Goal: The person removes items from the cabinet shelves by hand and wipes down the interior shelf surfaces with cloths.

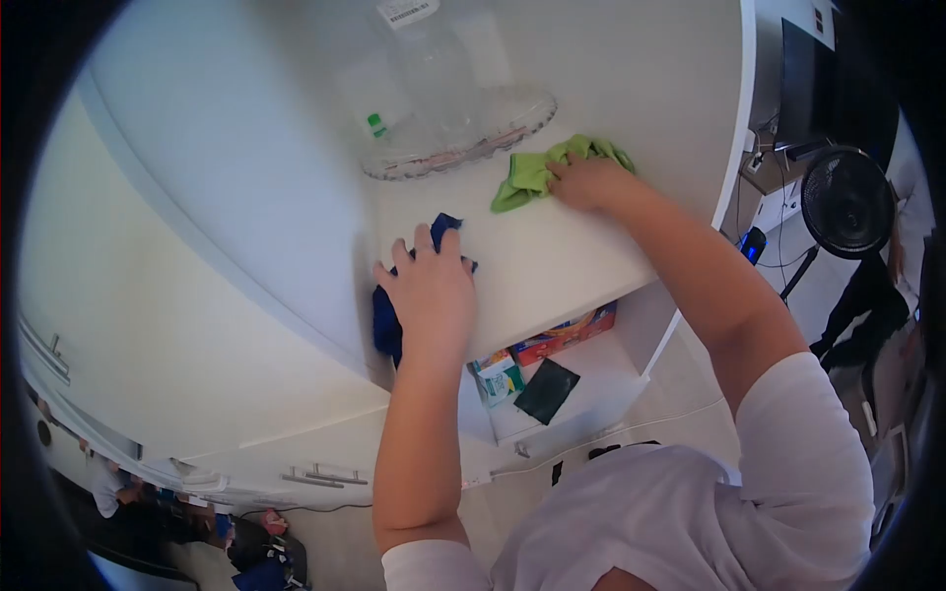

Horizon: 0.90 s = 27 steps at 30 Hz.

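Note:
My left hand rests on a dark blue cloth at the left of the white shelf. Its fingers are spread, and bits of the cloth show between and beside them. To the right, my right hand has its fingers bent onto a crumpled green cloth, pressing it to the shelf surface. Behind both hands lie a clear plastic tray-like item with a scalloped edge and a clear plastic bottle. A small green cap shows at the left of these.
Below the shelf, an open compartment holds a red and blue box, a green and white packet and a dark flat square. White cabinet doors curve along the left. A black fan stands at the right. Another person appears lower left.

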Tool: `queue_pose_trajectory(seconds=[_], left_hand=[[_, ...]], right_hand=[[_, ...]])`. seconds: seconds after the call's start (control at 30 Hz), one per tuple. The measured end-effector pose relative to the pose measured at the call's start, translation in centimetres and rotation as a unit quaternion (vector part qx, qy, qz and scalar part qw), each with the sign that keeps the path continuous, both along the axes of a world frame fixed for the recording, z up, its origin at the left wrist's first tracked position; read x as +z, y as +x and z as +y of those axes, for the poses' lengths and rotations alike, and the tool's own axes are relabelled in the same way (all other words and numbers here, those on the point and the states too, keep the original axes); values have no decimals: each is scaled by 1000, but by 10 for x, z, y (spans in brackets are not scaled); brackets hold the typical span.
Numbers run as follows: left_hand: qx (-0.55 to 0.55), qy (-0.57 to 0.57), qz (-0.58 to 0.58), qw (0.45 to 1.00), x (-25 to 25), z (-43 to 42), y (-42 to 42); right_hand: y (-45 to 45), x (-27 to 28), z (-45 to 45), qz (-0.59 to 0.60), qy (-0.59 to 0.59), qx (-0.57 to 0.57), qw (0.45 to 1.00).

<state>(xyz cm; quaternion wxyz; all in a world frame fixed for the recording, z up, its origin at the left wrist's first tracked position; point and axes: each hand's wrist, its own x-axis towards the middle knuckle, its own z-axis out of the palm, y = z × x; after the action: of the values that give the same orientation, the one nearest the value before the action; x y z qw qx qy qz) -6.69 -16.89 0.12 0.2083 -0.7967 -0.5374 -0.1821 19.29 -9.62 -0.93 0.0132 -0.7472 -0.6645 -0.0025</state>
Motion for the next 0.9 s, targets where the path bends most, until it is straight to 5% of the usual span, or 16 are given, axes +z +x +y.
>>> queue_pose_trajectory(seconds=[0.17,0.27,0.37,0.57,0.9], left_hand=[[27,-109,-61,992,-19,1,-5],[21,-138,-72,988,-15,-3,-5],[19,-128,-77,989,-16,-1,-4],[14,-107,-77,991,-17,2,-3],[12,-71,-73,995,-19,0,-4]], right_hand=[[13,12,61,16,-38,6,999],[47,-17,135,-78,-41,70,994],[76,-46,191,64,125,129,982],[53,9,165,46,143,248,957],[60,-3,147,42,70,142,987]])
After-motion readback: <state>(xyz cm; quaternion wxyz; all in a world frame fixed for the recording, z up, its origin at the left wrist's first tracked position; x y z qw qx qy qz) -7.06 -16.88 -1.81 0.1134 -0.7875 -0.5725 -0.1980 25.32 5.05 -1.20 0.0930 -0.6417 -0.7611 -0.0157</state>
